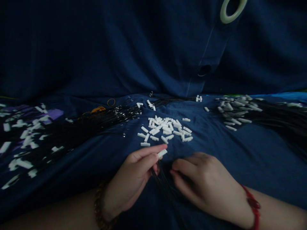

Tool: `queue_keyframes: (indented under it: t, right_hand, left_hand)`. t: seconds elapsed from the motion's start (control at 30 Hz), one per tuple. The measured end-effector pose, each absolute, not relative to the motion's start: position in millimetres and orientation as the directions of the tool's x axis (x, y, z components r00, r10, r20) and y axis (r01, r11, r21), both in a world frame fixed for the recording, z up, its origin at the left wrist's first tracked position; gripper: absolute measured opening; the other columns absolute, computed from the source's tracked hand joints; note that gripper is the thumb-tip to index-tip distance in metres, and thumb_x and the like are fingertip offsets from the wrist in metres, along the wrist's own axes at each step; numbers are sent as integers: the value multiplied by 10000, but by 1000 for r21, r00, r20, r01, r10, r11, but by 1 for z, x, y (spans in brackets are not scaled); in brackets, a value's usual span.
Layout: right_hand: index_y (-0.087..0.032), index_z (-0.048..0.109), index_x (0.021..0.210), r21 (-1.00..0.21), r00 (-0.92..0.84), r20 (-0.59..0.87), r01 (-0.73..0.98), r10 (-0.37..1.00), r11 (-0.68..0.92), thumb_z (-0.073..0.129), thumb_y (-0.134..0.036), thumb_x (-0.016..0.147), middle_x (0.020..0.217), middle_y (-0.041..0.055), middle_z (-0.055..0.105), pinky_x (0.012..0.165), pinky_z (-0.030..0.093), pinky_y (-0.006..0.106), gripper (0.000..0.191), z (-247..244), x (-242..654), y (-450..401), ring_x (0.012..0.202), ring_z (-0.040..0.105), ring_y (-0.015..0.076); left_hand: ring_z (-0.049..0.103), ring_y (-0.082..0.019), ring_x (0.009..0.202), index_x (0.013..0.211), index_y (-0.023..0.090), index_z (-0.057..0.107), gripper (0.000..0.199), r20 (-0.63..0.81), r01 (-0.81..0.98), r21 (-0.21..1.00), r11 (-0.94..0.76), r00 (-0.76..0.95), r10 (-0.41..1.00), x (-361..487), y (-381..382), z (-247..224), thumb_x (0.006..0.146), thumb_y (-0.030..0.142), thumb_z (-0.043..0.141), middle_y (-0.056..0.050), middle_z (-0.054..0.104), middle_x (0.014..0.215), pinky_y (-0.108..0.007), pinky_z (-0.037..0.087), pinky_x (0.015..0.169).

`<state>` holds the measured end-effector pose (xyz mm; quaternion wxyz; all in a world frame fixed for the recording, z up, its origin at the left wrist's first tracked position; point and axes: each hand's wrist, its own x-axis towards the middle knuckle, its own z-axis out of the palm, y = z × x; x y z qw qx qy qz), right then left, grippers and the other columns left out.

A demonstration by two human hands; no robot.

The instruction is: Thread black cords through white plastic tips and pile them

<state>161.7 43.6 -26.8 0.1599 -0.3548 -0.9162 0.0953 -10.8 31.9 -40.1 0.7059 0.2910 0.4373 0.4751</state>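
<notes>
Here, our left hand (130,177) pinched a white connector (162,153) between thumb and forefinger, black wires (163,182) hanging below; our right hand (203,182) curled nearby, whether gripping anything we couldn't tell. Just beyond lay loose white connectors (166,125), between two wire bundles (271,118).

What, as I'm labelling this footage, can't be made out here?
All in the head view:
- Right hand: blur and its curled shape hide whether it grips anything.
- Connector: its lower end is covered by the left hand holding it.
- Wires below the connector: too thin and dark to count.
- Ring: cut off by the top edge.
- Right-side bundle: cut off by the right edge.
</notes>
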Motion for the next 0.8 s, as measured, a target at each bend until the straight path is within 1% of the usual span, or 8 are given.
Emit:
queue_keyframes:
  t: [0.07, 0.1, 0.2, 0.3, 0.37, 0.5, 0.63, 0.8]
  right_hand:
    - [-192, 520, 744, -481, -637, 65, 655, 768, 583, 412, -179, 830, 618, -36, 526, 516, 276, 237, 139, -21, 160, 42, 516, 458, 91]
    - [-192, 515, 734, -549, -616, 26, 649, 787, 526, 405, -168, 831, 617, -42, 523, 501, 277, 226, 148, -19, 158, 41, 511, 459, 82]
    - [-182, 515, 740, -662, -624, 80, 549, 777, 509, 399, -145, 833, 626, -40, 523, 521, 308, 202, 153, -14, 155, 38, 543, 475, 71]
    - [-169, 536, 812, -640, -671, 214, 453, 710, 621, 421, -136, 824, 703, -22, 559, 587, 341, 197, 121, -16, 153, 34, 616, 502, 78]
    - [-164, 538, 819, -603, -670, 232, 470, 705, 645, 443, -149, 816, 731, -11, 567, 596, 347, 201, 97, -19, 152, 32, 637, 506, 88]
    - [-162, 524, 750, -589, -621, 149, 569, 769, 574, 455, -194, 814, 693, 2, 551, 554, 345, 208, 99, -23, 148, 33, 620, 502, 106]
    - [-169, 530, 753, -622, -619, 132, 557, 774, 551, 438, -167, 809, 720, -1, 561, 571, 356, 209, 107, -19, 147, 35, 643, 509, 109]
    - [-185, 531, 730, -671, -609, 49, 567, 792, 477, 436, -116, 801, 679, -40, 557, 539, 343, 192, 137, -11, 150, 39, 590, 496, 82]
  left_hand:
    - [434, -80, 639, 950, 178, 666, 230, -336, -409, 832, 374, 165, 927, -11, 32, -40, 731, 212, 604, -1, 568, 681, -197, 345, 637]
    - [435, -82, 642, 951, 184, 665, 232, -332, -407, 834, 372, 168, 928, -11, 32, -40, 730, 218, 606, 1, 567, 682, -199, 346, 641]
    - [434, -88, 649, 954, 201, 664, 233, -324, -386, 849, 361, 160, 933, -10, 31, -40, 732, 238, 604, 6, 565, 680, -205, 343, 647]
    - [433, -99, 656, 962, 211, 662, 236, -322, -325, 878, 351, 140, 936, -9, 30, -40, 742, 256, 589, 6, 557, 665, -221, 337, 652]
    - [434, -107, 665, 980, 217, 655, 245, -328, -287, 890, 355, 138, 935, -8, 29, -40, 753, 262, 574, 4, 554, 670, -234, 333, 658]
    - [435, -117, 676, 988, 224, 651, 247, -327, -252, 901, 354, 144, 934, -9, 28, -39, 764, 264, 556, 2, 553, 687, -250, 330, 670]
    - [436, -126, 674, 986, 220, 652, 247, -324, -247, 904, 350, 138, 936, -8, 29, -39, 764, 264, 553, -1, 554, 679, -262, 332, 677]
    - [430, -124, 665, 986, 216, 652, 247, -331, -254, 899, 358, 144, 933, -8, 30, -40, 762, 253, 556, -4, 554, 681, -262, 329, 669]
